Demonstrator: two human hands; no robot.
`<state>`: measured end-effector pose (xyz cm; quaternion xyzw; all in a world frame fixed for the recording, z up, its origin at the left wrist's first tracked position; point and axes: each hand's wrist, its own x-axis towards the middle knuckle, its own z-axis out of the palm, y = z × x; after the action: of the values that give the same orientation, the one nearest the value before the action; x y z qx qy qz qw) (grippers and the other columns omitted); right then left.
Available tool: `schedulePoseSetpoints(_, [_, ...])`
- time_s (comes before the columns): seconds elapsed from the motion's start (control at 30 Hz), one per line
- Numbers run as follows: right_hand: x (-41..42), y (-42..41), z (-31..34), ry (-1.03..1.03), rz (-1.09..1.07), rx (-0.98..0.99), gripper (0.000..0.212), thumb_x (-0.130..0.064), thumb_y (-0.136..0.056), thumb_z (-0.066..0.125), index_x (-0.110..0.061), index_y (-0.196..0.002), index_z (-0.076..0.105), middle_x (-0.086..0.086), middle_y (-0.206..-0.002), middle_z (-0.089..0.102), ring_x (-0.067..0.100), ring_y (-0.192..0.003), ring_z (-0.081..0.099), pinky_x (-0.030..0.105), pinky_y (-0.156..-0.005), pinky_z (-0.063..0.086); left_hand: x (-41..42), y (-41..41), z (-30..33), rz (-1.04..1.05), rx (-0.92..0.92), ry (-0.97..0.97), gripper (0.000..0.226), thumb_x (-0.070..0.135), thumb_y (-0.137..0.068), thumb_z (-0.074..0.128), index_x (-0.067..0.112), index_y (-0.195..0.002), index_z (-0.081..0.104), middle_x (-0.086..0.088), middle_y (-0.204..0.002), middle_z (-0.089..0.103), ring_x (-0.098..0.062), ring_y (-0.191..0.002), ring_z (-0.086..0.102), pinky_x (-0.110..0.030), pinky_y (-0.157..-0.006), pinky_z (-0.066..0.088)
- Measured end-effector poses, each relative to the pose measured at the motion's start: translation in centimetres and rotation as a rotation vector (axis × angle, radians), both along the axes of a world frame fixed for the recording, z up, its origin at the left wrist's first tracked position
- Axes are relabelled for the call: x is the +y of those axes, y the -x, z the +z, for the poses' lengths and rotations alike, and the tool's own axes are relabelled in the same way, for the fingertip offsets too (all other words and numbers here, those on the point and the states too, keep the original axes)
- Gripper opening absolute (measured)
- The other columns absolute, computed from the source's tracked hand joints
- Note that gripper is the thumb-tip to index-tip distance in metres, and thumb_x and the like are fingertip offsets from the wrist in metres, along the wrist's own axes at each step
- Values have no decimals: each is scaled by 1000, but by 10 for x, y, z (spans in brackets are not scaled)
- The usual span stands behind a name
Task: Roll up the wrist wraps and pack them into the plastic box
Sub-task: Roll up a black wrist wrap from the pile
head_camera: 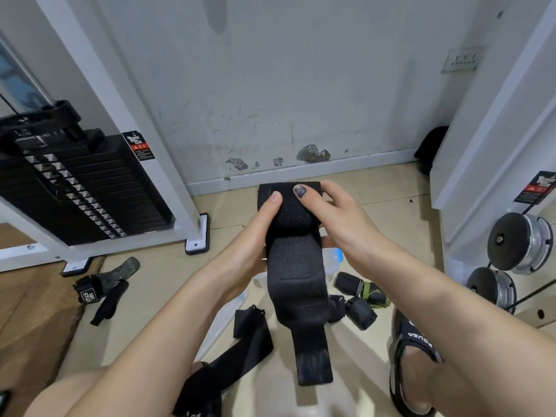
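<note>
A black wrist wrap (296, 272) hangs in front of me, its top end partly rolled and its tail reaching down toward the floor. My left hand (252, 245) grips the roll from the left with the thumb on top. My right hand (334, 215) grips it from the right, thumb pressed on the roll's top. Below my hands, mostly hidden by the wrap, lies the clear plastic box (332, 260) with a blue clip. Rolled wraps (359, 296) lie on the floor to its right. A loose black wrap (240, 350) lies unrolled below.
A weight stack machine (75, 188) with a white frame stands at left. Camouflage and black straps (105, 287) lie near its foot. Weight plates (517, 245) sit at right. My sandalled foot (415, 362) is at lower right. The wall is close ahead.
</note>
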<state>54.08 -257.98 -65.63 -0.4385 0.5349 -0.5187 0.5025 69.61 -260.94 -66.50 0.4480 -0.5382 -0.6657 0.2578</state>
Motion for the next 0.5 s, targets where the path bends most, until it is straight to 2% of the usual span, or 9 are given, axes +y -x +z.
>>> schedulePoseSetpoints(0.07, [1,0,0,14,13,-16,19,-36,-99,65,-21,-110,65,-9,-81,74,6,-75,71,42,-69,63,0,0,2,-4,29,-51,54,70,-100,29,41,-116,72,11,-122,75,-10,-117,69,-43,-113,44])
schedulePoseSetpoints(0.13, [1,-2,-1,40,23,-3,22,-33,-96,70,-21,-114,66,5,-94,75,15,-86,72,55,-84,60,0,1,7,12,72,-71,59,67,-103,27,33,-119,72,4,-123,75,-13,-118,69,-40,-113,44])
schedulePoseSetpoints(0.2, [1,-2,-2,66,27,20,28,-34,-90,76,-23,-115,66,15,-107,73,26,-96,71,62,-93,55,-1,-1,8,36,89,-66,58,64,-104,28,29,-121,71,1,-122,76,-15,-116,70,-40,-113,44])
schedulePoseSetpoints(0.3, [3,-1,-4,138,74,78,30,-23,-91,77,-23,-117,63,15,-110,70,21,-94,67,55,-94,56,-3,-4,9,55,107,-60,59,64,-103,34,24,-124,71,-5,-121,76,-20,-117,71,-43,-111,47])
schedulePoseSetpoints(0.43, [5,-1,-9,218,132,194,40,-29,-76,80,-39,-110,63,-5,-108,66,25,-108,62,46,-91,58,-4,-8,12,59,105,-63,54,57,-104,42,17,-122,73,-9,-118,76,-23,-112,72,-40,-101,54])
schedulePoseSetpoints(0.5, [5,0,-10,234,162,180,42,-24,-73,80,-38,-109,63,-6,-110,65,25,-111,62,43,-89,60,-7,-11,11,59,109,-56,45,47,-104,48,16,-124,72,-11,-119,76,-25,-113,72,-42,-100,55])
